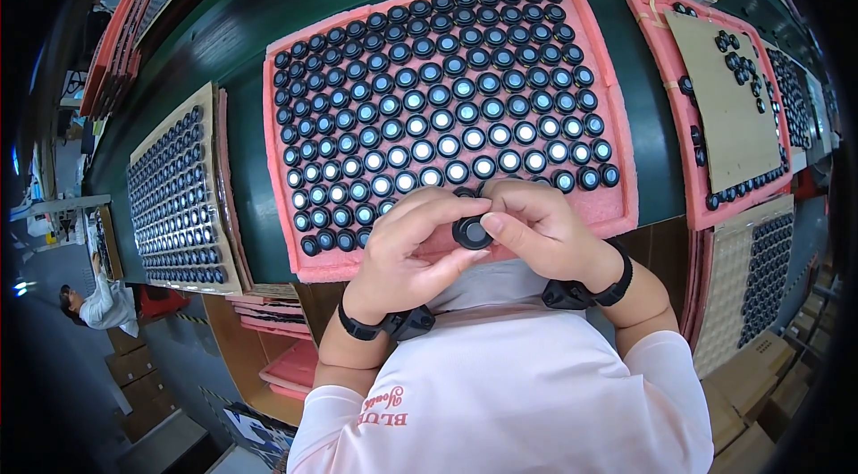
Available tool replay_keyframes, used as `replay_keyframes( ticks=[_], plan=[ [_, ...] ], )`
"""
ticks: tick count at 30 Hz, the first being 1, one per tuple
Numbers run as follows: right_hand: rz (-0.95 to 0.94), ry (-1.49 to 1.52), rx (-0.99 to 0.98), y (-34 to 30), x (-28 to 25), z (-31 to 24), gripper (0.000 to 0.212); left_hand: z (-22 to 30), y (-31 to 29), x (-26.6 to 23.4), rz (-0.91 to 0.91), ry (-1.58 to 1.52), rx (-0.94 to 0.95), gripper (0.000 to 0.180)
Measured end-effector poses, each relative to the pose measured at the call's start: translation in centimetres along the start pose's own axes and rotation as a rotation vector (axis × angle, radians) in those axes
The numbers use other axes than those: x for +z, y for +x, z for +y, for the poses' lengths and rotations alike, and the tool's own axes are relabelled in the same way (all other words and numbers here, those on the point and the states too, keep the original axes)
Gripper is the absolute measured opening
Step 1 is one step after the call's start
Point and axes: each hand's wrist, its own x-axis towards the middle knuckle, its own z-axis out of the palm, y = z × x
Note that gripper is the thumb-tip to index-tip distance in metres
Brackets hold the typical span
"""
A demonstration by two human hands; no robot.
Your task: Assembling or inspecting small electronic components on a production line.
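Note:
A small round black part [472, 233] with a grey disc face is held between both hands, close in front of my body. My left hand [404, 251] is closed on its left side, with the thumb below and the index finger along the top. From the right, my right hand [547, 228] pinches the same part, thumb at its edge. Just beyond the hands lies a pink foam tray [585, 213] set with many rows of such round black parts [433, 125]. My hands cover part of its nearest row.
The tray lies on a dark green surface [241, 161]. At the left stands another filled tray [174, 206]. To the right, a pink tray [693, 197] carries a cardboard sheet [719, 117] with loose parts. Cardboard boxes [746, 380] stand lower right. Another person [103, 304] is at far left.

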Motion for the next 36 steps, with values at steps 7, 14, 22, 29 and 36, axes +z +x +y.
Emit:
replay_keyframes(
  ticks=[7, 14, 22, 29, 36],
  plan=[
    [0.017, -0.188, -0.162, 0.2, -0.1, 0.8, 0.02, 0.1, -0.2, -1.0, -0.034, -0.042, -0.143, 0.036],
    [0.103, -0.25, -0.114, -0.3, -2.1, 0.5, 0.015, 0.1, -1.2, -2.9, 0.086, 0.139, -0.352, 0.025],
    [0.164, -0.263, 0.031, -1.6, -3.7, 1.0, 0.014, -1.5, -3.1, -1.5, -0.255, 0.376, -0.324, 0.019],
    [0.182, -0.323, 0.031, -2.2, -4.0, 1.2, 0.015, -2.3, -3.1, -1.1, -0.183, 0.574, -0.107, 0.025],
    [0.177, -0.369, 0.029, -2.1, -4.4, 0.9, 0.017, -2.3, -3.0, -0.7, -0.126, 0.615, -0.126, 0.041]
  ],
)
